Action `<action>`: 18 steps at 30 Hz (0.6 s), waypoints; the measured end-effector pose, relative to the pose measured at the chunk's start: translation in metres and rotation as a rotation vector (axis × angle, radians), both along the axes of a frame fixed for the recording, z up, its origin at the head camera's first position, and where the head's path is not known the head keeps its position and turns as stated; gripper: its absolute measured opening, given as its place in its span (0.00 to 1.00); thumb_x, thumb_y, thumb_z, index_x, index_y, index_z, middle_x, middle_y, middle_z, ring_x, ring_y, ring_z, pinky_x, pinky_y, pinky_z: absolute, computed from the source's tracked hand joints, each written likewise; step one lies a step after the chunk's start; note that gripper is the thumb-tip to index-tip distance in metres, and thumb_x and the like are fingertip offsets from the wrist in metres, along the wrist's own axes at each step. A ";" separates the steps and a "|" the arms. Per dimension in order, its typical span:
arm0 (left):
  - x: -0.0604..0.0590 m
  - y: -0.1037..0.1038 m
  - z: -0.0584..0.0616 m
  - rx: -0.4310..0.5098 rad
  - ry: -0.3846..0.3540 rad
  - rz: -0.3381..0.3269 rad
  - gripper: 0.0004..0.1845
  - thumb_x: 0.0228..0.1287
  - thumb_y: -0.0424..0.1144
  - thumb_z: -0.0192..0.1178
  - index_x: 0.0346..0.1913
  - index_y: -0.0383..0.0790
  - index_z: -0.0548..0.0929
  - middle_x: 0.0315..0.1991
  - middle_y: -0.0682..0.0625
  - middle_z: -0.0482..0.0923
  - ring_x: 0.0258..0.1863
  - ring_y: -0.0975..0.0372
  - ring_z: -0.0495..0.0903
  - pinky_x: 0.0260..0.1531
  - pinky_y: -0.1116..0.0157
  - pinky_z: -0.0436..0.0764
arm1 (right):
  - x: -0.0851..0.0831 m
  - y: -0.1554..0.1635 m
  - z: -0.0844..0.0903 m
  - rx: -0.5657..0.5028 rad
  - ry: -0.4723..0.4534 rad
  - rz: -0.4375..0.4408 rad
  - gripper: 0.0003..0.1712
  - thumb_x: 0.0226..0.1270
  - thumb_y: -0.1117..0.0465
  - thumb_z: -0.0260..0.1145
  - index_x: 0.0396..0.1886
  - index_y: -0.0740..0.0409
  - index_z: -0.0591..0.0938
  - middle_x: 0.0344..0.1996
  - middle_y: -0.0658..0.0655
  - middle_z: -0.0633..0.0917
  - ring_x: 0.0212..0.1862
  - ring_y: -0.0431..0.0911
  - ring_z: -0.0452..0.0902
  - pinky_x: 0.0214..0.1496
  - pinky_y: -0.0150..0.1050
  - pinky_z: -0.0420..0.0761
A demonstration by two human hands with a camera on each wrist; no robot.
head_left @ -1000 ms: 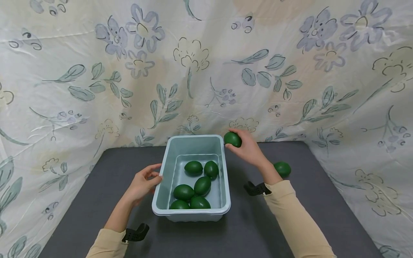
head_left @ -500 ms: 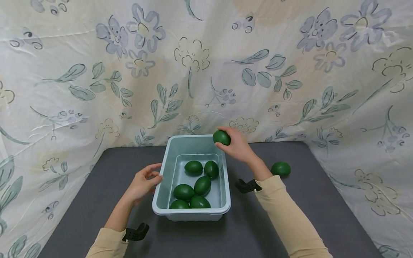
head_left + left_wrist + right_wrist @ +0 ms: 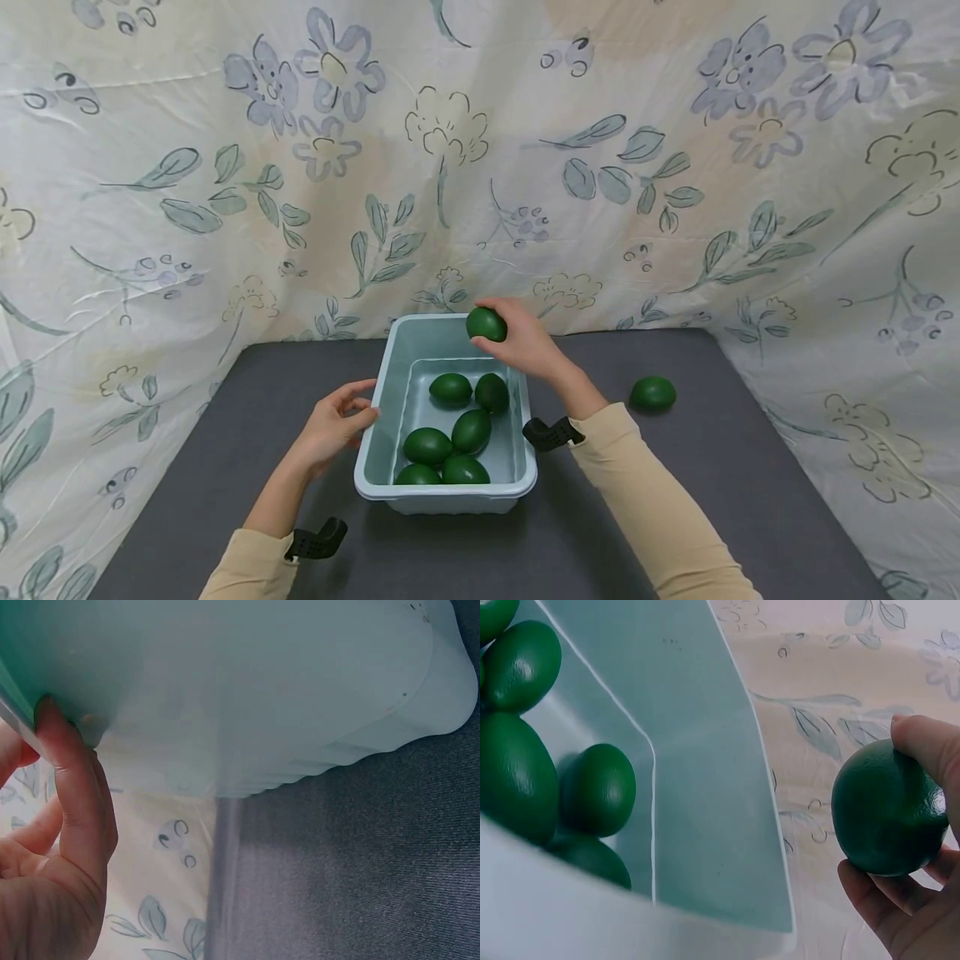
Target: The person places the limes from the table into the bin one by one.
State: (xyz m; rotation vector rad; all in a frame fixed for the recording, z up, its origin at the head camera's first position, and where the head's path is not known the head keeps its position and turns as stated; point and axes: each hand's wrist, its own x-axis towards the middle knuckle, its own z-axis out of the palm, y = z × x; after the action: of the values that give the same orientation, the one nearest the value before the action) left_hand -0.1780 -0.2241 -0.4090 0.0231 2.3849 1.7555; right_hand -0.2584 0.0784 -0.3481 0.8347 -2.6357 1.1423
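My right hand (image 3: 525, 340) holds a smooth dark green avocado (image 3: 486, 324) between thumb and fingers, over the far end of a pale blue-grey plastic bin (image 3: 446, 492). The right wrist view shows this held avocado (image 3: 885, 810) above the rim level, gripped from one side. Several similar avocados (image 3: 427, 447) lie inside the bin, mostly toward its near half. My left hand (image 3: 333, 425) pinches the bin's left rim; in the left wrist view its fingers (image 3: 79, 795) press the outer wall under the lip. Another avocado (image 3: 652, 394) lies on the table to the right.
The dark grey table (image 3: 720, 500) extends on both sides of the bin. A floral curtain (image 3: 480, 167) hangs behind it and along the sides. Black straps (image 3: 551, 434) sit at both wrists.
My right hand has carried the avocado leftward, from outside the bin's right rim to above its far end. My left hand and the bin have stayed put.
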 end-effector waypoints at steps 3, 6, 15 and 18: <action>0.000 0.000 0.000 0.001 -0.001 0.000 0.27 0.62 0.37 0.58 0.64 0.41 0.65 0.42 0.38 0.74 0.35 0.57 0.78 0.31 0.57 0.81 | 0.001 -0.006 0.001 0.005 -0.005 0.011 0.31 0.60 0.54 0.65 0.62 0.55 0.69 0.57 0.58 0.72 0.51 0.50 0.70 0.43 0.44 0.77; 0.000 0.000 0.001 0.000 0.002 0.000 0.27 0.62 0.37 0.58 0.64 0.41 0.65 0.42 0.38 0.74 0.35 0.57 0.79 0.31 0.56 0.81 | 0.002 -0.011 0.001 0.010 -0.013 0.020 0.31 0.60 0.54 0.65 0.62 0.54 0.69 0.56 0.58 0.72 0.50 0.50 0.71 0.43 0.42 0.77; 0.001 0.000 0.001 -0.004 0.008 0.002 0.27 0.62 0.37 0.58 0.64 0.41 0.65 0.42 0.38 0.74 0.33 0.58 0.78 0.29 0.57 0.80 | 0.006 -0.023 -0.002 0.033 -0.029 0.060 0.31 0.61 0.53 0.65 0.63 0.52 0.68 0.58 0.57 0.71 0.49 0.47 0.72 0.44 0.41 0.77; 0.000 0.000 0.001 -0.005 0.006 0.005 0.27 0.62 0.37 0.58 0.64 0.41 0.65 0.42 0.38 0.74 0.33 0.58 0.78 0.29 0.57 0.80 | 0.007 -0.027 -0.003 0.043 -0.040 0.073 0.31 0.60 0.52 0.65 0.63 0.52 0.68 0.57 0.56 0.71 0.48 0.46 0.72 0.44 0.40 0.77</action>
State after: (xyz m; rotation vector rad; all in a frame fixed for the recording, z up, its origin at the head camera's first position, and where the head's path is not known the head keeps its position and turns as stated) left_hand -0.1776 -0.2238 -0.4084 0.0226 2.3956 1.7543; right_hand -0.2516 0.0516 -0.3513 0.9327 -2.6920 1.1351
